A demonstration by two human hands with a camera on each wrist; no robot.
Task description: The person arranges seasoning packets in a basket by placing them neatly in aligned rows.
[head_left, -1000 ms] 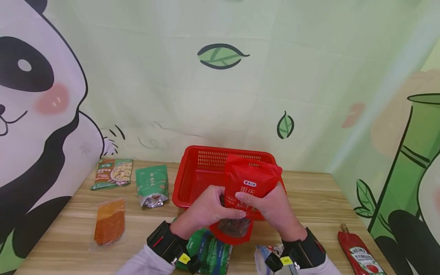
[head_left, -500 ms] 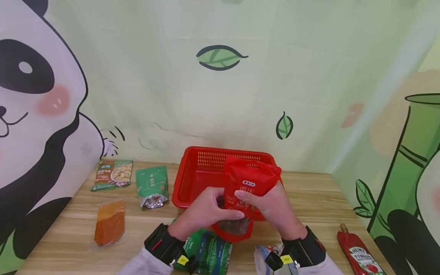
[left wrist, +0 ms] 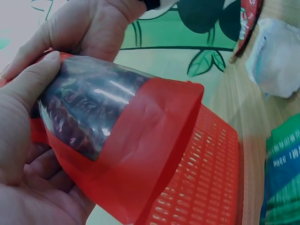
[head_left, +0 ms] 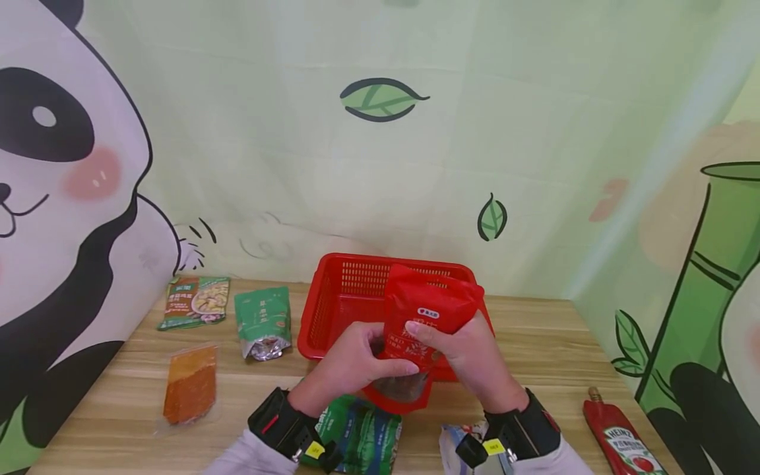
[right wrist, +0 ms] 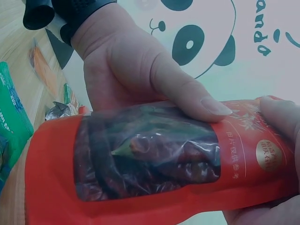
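Before the red basket (head_left: 356,274), two grips pinch one pouch

Head view: the red pouch (head_left: 410,313) is held tilted above the counter (head_left: 528,356), overlapping the basket's near rim; whether it touches the basket I cannot tell. The left grip (head_left: 355,356) and the right grip (head_left: 467,354) are both closed on it, thumbs on the near face. Nearer lie a green packet (head_left: 365,429) at left and a pale packet (head_left: 449,441) at right.

Left wrist view: a clear window shows dark contents, and the wide red end juts out unheld. Its weight could swing that end downward if the left grip slackened.

Right wrist view: the left thumb lies along the window's edge, the right thumb on the printed part. The film looks slick, so slackening one side first would probably make the pouch pivot and slip; squeezing too hard might crease or split the window.
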